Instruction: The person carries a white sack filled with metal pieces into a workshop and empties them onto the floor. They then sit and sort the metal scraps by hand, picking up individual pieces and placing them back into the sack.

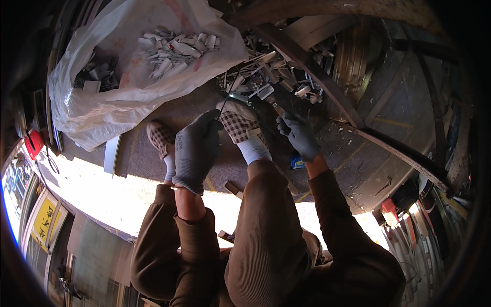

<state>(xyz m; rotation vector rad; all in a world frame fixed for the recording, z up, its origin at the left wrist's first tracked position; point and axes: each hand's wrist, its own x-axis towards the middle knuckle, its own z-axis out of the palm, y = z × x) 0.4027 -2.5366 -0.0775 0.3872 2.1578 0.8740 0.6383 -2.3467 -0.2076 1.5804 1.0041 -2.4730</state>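
Large white plastic sack (102, 97) of pale cut metal offcuts (176, 48) up-left of both grips | yellow sign (43, 217) far lower left | left grey-gloved hand (196, 149) grip pinching thin dark rod (227, 97), which rises from fingertips | right grey-gloved hand (299, 134) grip clenched, contents unclear, beside checked slipper (239, 123).

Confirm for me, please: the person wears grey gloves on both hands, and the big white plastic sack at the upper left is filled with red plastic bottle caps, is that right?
Not quite. The head view shows the white plastic sack holding short pale metal offcuts, not red bottle caps. The rest stands: both the left hand and the right hand wear grey gloves, and the sack lies at the upper left.
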